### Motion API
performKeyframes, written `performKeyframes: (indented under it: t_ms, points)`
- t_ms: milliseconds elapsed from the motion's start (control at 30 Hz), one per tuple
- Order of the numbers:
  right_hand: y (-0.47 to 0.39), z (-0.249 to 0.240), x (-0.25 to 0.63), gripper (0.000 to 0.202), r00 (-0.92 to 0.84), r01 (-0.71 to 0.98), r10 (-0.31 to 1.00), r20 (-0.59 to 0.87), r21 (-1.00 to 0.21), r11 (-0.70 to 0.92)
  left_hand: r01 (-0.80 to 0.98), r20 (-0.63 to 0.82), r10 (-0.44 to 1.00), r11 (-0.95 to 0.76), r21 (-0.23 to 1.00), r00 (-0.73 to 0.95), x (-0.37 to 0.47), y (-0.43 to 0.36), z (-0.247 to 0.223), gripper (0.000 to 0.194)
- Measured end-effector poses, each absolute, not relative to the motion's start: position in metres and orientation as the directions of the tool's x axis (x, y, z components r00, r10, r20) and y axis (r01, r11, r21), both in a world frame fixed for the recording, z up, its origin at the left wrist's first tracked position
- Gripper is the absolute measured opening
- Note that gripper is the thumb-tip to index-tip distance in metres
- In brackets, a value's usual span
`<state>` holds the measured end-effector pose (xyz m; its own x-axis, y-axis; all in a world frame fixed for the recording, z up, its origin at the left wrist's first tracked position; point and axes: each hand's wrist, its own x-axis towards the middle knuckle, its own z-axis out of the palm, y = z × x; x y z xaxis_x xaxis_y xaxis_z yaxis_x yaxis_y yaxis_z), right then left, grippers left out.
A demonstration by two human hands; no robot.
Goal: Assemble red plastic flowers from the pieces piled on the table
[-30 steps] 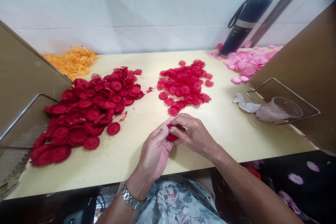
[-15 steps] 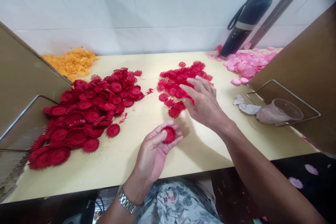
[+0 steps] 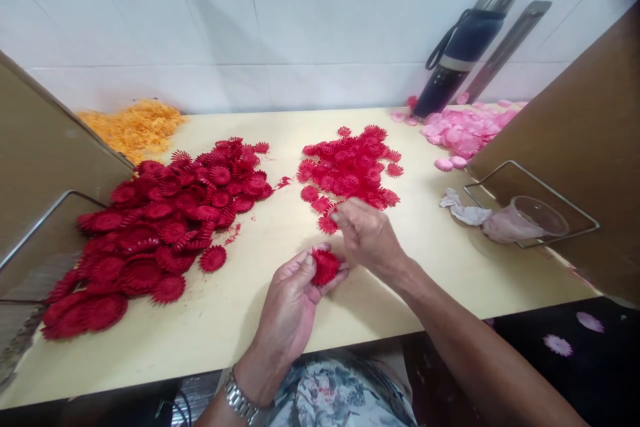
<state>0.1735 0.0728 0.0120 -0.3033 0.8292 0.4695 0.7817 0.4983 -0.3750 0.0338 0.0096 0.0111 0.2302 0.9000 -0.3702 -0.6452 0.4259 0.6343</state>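
My left hand holds a red petal disc between thumb and fingers, low over the table's front half. Just above and to its right is my right hand, its fingers curled together; whatever they pinch is too small to make out. The right fingertips are beside the near edge of a smaller pile of red discs. A larger, darker red pile spreads over the left of the table, with a single disc at its right side.
Orange petals lie at the back left, pink discs at the back right. A dark blue bottle leans on the wall. A clear cup lies in a wire frame by the right panel. Boards stand on both sides.
My right hand has come down and left from over the smaller pile towards my left hand, and its fingers have closed. The disc in my left hand looks fuller.
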Motion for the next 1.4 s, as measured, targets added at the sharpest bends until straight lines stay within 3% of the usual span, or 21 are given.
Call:
performKeyframes:
  t_ms: [100, 167, 300, 367, 433, 600, 700, 800, 933, 1033, 1133, 1267, 1400]
  points:
    - [0.094, 0.026, 0.186, 0.027, -0.24, 0.907, 0.857, 0.456, -0.209, 0.366, -0.666, -0.406, 0.881, 0.455, 0.591, 0.242, 0.031, 0.01, 0.013, 0.018]
    - [0.096, 0.035, 0.193, 0.034, -0.237, 0.924, 0.866, 0.44, -0.173, 0.34, -0.687, -0.431, 0.868, 0.469, 0.555, 0.245, 0.03, 0.012, 0.014, 0.022]
    - [0.062, 0.041, 0.187, 0.036, -0.441, 0.726, 0.845, 0.304, -0.432, 0.535, -0.739, -0.453, 0.87, 0.433, 0.517, 0.193, 0.031, 0.015, 0.015, 0.022]
    - [0.042, 0.034, 0.176, 0.032, -0.521, 0.663, 0.812, 0.262, -0.474, 0.579, -0.744, -0.437, 0.882, 0.41, 0.528, 0.176, 0.033, 0.015, 0.013, 0.018]
    - [0.033, 0.024, 0.167, 0.014, -0.512, 0.664, 0.8, 0.312, -0.447, 0.599, -0.719, -0.402, 0.897, 0.401, 0.568, 0.182, 0.035, 0.013, 0.011, 0.015]
    - [0.066, 0.013, 0.176, 0.021, -0.288, 0.714, 0.846, 0.449, -0.487, 0.502, -0.594, -0.371, 0.907, 0.414, 0.69, 0.2, 0.035, 0.011, 0.01, 0.012]
    - [0.093, 0.024, 0.198, 0.017, -0.166, 0.884, 0.853, 0.494, -0.309, 0.351, -0.587, -0.403, 0.894, 0.436, 0.682, 0.196, 0.032, 0.011, 0.013, 0.017]
    - [0.095, 0.037, 0.208, 0.025, -0.192, 0.94, 0.867, 0.461, -0.168, 0.297, -0.646, -0.432, 0.874, 0.463, 0.607, 0.221, 0.031, 0.013, 0.016, 0.024]
    - [0.061, 0.037, 0.191, 0.044, -0.358, 0.774, 0.866, 0.35, -0.407, 0.485, -0.72, -0.465, 0.858, 0.464, 0.516, 0.219, 0.033, 0.015, 0.018, 0.027]
    - [0.043, 0.024, 0.174, 0.025, -0.468, 0.653, 0.854, 0.226, -0.563, 0.507, -0.73, -0.439, 0.869, 0.451, 0.515, 0.227, 0.036, 0.013, 0.017, 0.024]
    - [0.04, 0.013, 0.168, 0.006, -0.491, 0.557, 0.836, 0.246, -0.649, 0.518, -0.712, -0.382, 0.896, 0.42, 0.563, 0.226, 0.039, 0.009, 0.015, 0.018]
    - [0.046, 0.007, 0.167, 0.023, -0.469, 0.567, 0.819, 0.33, -0.598, 0.566, -0.63, -0.352, 0.907, 0.414, 0.656, 0.23, 0.042, 0.007, 0.013, 0.013]
    - [0.068, 0.012, 0.179, 0.032, -0.298, 0.76, 0.856, 0.422, -0.438, 0.48, -0.569, -0.378, 0.894, 0.444, 0.692, 0.239, 0.039, 0.009, 0.013, 0.014]
